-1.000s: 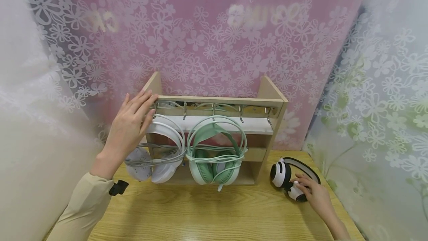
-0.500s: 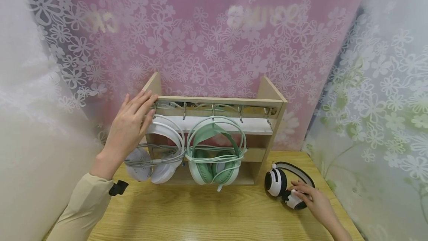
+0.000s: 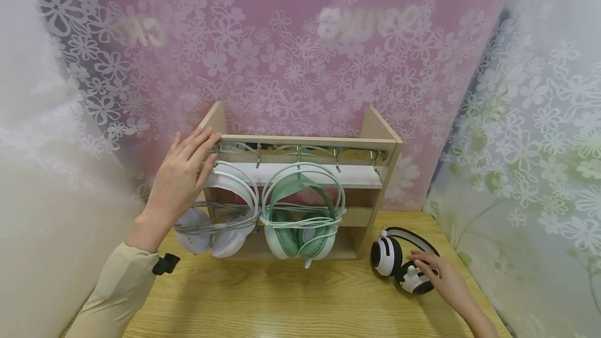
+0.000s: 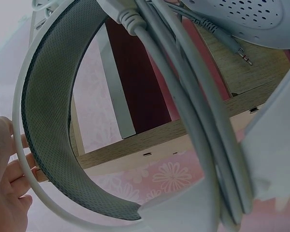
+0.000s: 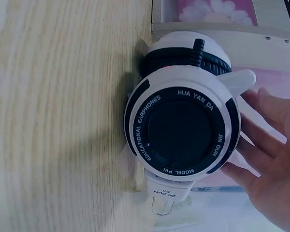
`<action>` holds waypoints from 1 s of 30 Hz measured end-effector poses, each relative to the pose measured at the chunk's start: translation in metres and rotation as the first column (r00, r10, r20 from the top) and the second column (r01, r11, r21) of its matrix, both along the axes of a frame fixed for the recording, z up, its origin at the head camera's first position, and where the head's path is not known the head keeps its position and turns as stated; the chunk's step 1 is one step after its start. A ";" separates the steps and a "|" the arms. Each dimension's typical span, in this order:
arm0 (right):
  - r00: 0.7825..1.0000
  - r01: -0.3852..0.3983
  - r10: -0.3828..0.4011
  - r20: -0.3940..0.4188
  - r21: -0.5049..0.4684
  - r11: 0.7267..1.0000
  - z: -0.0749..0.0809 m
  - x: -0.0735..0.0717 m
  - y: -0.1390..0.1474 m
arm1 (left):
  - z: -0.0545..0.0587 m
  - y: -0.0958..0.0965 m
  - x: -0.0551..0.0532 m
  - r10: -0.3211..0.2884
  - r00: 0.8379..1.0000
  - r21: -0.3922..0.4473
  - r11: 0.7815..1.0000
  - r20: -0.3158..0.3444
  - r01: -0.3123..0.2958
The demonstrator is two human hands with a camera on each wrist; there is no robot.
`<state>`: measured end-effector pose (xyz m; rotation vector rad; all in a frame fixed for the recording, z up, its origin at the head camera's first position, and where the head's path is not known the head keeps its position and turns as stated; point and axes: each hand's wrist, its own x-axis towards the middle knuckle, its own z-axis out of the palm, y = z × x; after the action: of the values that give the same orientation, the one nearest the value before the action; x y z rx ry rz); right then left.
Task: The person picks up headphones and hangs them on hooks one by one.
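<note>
My left hand [image 3: 180, 173] rests with extended fingers on the top left corner of a wooden rack [image 3: 310, 140]. White headphones [image 3: 235, 239] with grey cable hang from the rack close to that hand, and their headband [image 4: 48, 96] fills much of the left wrist view. Beside them hang green headphones [image 3: 286, 241], wrapped in their own cable. On the table at the right lie black-and-white headphones [image 3: 387, 257]. My right hand [image 3: 443, 278] is at their nearer ear cup, fingers loosely bent; in the right wrist view the fingers [image 5: 253, 147] are partly hidden behind the cup [image 5: 179, 133].
Several metal hooks [image 3: 337, 160] line the rack's upper rail. The rack stands at the back of a wood-grain table [image 3: 281, 306]. A pink floral curtain [image 3: 300, 67] hangs behind, and a pale floral curtain [image 3: 540, 181] borders the right side.
The black-and-white headphones have slid left and towards me on the table. My right hand went with them, then shifted slightly right. My left hand has stayed on the rack.
</note>
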<state>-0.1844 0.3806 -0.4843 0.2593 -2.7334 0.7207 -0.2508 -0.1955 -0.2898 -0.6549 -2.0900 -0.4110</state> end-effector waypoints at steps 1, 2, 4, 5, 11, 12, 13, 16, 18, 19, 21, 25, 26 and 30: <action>1.000 0.003 -0.003 -0.008 -0.011 1.000 0.000 -0.002 0.002 | 0.000 0.000 0.000 0.001 1.000 0.001 1.000 0.000 -0.001; 1.000 -0.001 0.001 -0.024 -0.025 1.000 0.000 -0.004 0.004 | 0.000 0.000 0.000 0.001 1.000 0.001 1.000 0.001 -0.001; 0.998 0.004 -0.007 -0.066 -0.046 0.999 -0.001 -0.008 0.008 | 0.000 -0.001 0.000 0.001 1.000 0.002 1.000 0.002 -0.001; 0.997 0.003 -0.008 -0.075 -0.060 0.998 -0.001 -0.010 0.011 | -0.001 -0.001 0.000 0.000 1.000 0.003 1.000 0.002 0.000; 0.996 0.040 -0.054 -0.068 -0.195 0.980 -0.006 -0.021 0.032 | -0.001 0.000 0.000 0.000 1.000 0.005 1.000 -0.005 0.000; 0.994 0.059 -0.075 -0.074 -0.202 0.978 -0.009 -0.023 0.036 | -0.001 0.000 0.000 0.001 1.000 0.005 1.000 -0.006 0.000; 0.992 0.080 -0.098 -0.077 -0.202 0.976 -0.011 -0.025 0.040 | -0.001 0.000 0.000 0.000 1.000 0.005 1.000 -0.007 0.000; 0.982 0.161 -0.173 -0.069 -0.159 0.974 -0.014 -0.030 0.049 | -0.001 0.000 0.000 -0.001 1.000 0.006 1.000 -0.007 0.001; 0.976 0.208 -0.214 -0.037 -0.131 0.969 -0.015 -0.032 0.053 | -0.001 0.000 0.000 -0.002 1.000 0.007 1.000 -0.007 0.002; 0.974 0.224 -0.227 -0.015 -0.126 0.966 -0.016 -0.034 0.055 | -0.001 0.000 0.000 -0.003 1.000 0.008 1.000 -0.007 0.003; 0.970 0.244 -0.241 0.039 -0.135 0.960 -0.016 -0.035 0.058 | -0.001 0.000 0.000 -0.004 1.000 0.008 1.000 -0.009 0.004; 0.954 0.273 -0.235 0.184 -0.217 0.937 -0.018 -0.038 0.062 | -0.001 0.000 -0.001 -0.003 1.000 0.008 1.000 -0.012 0.003; 0.948 0.282 -0.230 0.222 -0.243 0.928 -0.019 -0.039 0.063 | -0.001 0.000 0.000 -0.002 1.000 0.007 1.000 -0.013 0.002; 0.919 0.321 -0.216 0.328 -0.309 0.895 -0.023 -0.040 0.068 | -0.001 0.000 0.000 -0.002 1.000 0.006 1.000 -0.013 0.002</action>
<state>-0.2244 0.4481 -0.5071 -0.3316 -2.7407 1.2305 -0.2512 -0.1955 -0.2905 -0.6542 -2.0753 -0.4134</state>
